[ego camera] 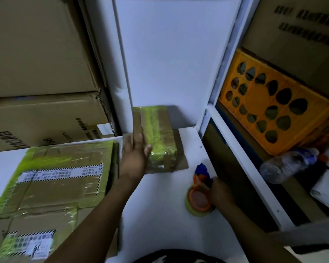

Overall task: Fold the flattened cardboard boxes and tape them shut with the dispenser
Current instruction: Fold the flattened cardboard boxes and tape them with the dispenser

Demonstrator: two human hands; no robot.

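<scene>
Gripping the tape dispenser point(199, 194) on the white table point(160, 211), the right hand point(221, 194) is wrapped round it. Further out, the left hand point(134, 156) steadies the small box point(158, 130), fingers flat along its side, thumb hooked over the top. Best pin it firmly: glossy yellow-green tape looks slick over rough brown cardboard.

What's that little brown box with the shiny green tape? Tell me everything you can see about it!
The small brown cardboard box is closed, with shiny yellow-green tape running along its top and down its near end. It lies on a flat piece of brown cardboard on the white table, near the white wall. The left hand holds its near left edge, thumb on top.
</scene>
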